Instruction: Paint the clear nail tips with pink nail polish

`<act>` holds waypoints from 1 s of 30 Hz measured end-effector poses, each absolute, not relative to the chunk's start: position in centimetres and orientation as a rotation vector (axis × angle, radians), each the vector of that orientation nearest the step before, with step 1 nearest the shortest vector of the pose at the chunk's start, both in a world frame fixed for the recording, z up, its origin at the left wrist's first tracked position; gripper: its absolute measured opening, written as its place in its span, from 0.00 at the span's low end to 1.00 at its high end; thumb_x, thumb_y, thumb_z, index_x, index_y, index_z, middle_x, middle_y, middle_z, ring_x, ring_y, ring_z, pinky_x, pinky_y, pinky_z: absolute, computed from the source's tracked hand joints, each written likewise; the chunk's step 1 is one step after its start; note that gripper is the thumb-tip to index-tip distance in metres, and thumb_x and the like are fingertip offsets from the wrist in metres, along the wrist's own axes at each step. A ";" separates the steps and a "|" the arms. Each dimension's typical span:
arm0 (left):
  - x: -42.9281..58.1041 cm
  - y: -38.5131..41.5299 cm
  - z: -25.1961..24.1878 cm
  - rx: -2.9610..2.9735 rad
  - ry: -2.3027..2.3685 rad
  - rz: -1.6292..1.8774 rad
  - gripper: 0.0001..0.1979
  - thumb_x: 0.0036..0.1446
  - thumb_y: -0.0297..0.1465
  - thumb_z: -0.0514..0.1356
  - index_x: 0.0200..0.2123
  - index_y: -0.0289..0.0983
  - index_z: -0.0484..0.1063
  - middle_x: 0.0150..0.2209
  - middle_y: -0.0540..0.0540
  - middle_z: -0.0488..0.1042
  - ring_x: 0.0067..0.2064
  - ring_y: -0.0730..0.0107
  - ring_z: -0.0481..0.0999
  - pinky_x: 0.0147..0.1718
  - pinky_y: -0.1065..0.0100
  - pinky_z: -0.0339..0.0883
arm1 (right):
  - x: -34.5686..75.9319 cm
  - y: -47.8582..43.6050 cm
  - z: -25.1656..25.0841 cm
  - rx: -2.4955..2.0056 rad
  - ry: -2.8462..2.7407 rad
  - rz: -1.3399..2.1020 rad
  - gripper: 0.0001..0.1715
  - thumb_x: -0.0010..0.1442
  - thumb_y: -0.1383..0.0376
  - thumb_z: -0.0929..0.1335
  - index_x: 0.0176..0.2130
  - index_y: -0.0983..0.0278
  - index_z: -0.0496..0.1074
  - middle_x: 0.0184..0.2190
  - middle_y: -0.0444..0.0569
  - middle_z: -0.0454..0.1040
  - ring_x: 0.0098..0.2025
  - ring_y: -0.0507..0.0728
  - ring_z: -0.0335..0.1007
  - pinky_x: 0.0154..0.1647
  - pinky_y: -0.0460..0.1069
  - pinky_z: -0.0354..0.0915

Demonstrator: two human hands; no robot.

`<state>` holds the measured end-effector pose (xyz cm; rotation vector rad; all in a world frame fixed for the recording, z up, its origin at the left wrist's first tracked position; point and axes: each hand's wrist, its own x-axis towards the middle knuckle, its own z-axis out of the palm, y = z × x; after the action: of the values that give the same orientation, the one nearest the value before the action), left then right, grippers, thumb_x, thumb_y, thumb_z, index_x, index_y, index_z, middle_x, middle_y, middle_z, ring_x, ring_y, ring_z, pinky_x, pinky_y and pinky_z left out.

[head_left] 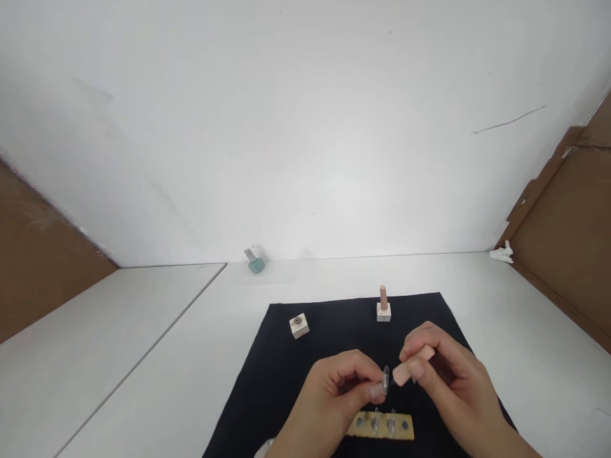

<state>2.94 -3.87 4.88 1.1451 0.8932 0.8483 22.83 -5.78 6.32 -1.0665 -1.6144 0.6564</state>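
A clear plastic tip (385, 378) is pinched between the fingers (377, 391) of the left hand (334, 394), just beside a peach stick (403, 371) gripped by the right hand (451, 375). Below them, on a black cloth (291, 381), lies a wooden strip (379, 425) bearing more clear tips (three show). Farther away stand a peach peg on a white block (383, 312) and, left, a small white block (298, 326), with a teal bottle (255, 264) tilted on the far table (334, 273).

I've got my left hand (331, 397) and my right hand (446, 375) up close together in front of me, both wrists angled inward, each hand pinched tight, the 2 nearly meeting at the fingertips (377, 391).
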 end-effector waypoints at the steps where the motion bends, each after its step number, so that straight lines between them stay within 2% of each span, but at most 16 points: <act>1: 3.0 -3.9 4.9 1.131 0.883 0.843 0.02 0.47 0.28 0.69 0.25 0.36 0.80 0.27 0.49 0.79 0.30 0.67 0.76 0.35 0.66 0.71 | 22.8 -5.8 6.3 -1.080 -1.598 0.616 0.08 0.70 0.59 0.68 0.37 0.57 0.74 0.29 0.41 0.75 0.29 0.52 0.73 0.30 0.44 0.68; 4: 3.0 -3.9 4.8 1.099 0.872 0.848 0.02 0.46 0.27 0.70 0.24 0.36 0.80 0.27 0.49 0.79 0.30 0.68 0.77 0.34 0.67 0.71 | 22.7 -5.8 6.3 -1.130 -1.496 0.536 0.05 0.71 0.62 0.68 0.40 0.55 0.73 0.30 0.39 0.76 0.28 0.50 0.73 0.31 0.42 0.68; 8: 2.9 -3.7 4.6 1.103 0.877 0.845 0.01 0.47 0.28 0.70 0.25 0.36 0.82 0.27 0.49 0.80 0.31 0.67 0.78 0.35 0.66 0.72 | 22.5 -5.9 6.5 -1.029 -1.613 0.587 0.07 0.71 0.60 0.68 0.37 0.56 0.73 0.30 0.40 0.74 0.28 0.51 0.72 0.28 0.43 0.68; 14: 2.8 -3.6 4.3 1.254 0.874 0.884 0.04 0.49 0.25 0.68 0.25 0.37 0.82 0.28 0.49 0.80 0.30 0.68 0.77 0.34 0.69 0.71 | 22.4 -6.1 6.5 -1.148 -1.526 0.480 0.05 0.71 0.63 0.68 0.39 0.55 0.72 0.29 0.39 0.76 0.28 0.51 0.73 0.31 0.43 0.68; 20: 2.8 -3.7 4.4 1.379 0.894 0.867 0.07 0.53 0.26 0.67 0.26 0.38 0.85 0.29 0.48 0.81 0.33 0.67 0.79 0.35 0.70 0.70 | 22.5 -6.3 6.8 -1.040 -1.732 0.571 0.07 0.69 0.64 0.69 0.36 0.57 0.71 0.29 0.40 0.73 0.28 0.50 0.73 0.29 0.43 0.68; 25: 2.7 -3.7 4.3 1.426 0.890 0.883 0.07 0.52 0.24 0.67 0.26 0.39 0.85 0.30 0.48 0.82 0.32 0.68 0.79 0.33 0.72 0.70 | 22.3 -6.2 6.6 -1.128 -1.569 0.484 0.05 0.70 0.63 0.68 0.38 0.55 0.72 0.29 0.38 0.74 0.29 0.49 0.72 0.31 0.42 0.67; 30: 2.9 -3.7 4.3 1.460 0.885 0.880 0.08 0.54 0.25 0.67 0.26 0.39 0.86 0.29 0.48 0.82 0.33 0.68 0.80 0.34 0.72 0.70 | 22.4 -6.2 6.8 -1.037 -1.757 0.579 0.07 0.69 0.64 0.69 0.36 0.57 0.71 0.29 0.39 0.71 0.28 0.50 0.70 0.29 0.43 0.66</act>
<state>2.91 -3.67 4.26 1.4599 0.8848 0.8802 22.41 -6.23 6.84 -1.0370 -1.7569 0.5793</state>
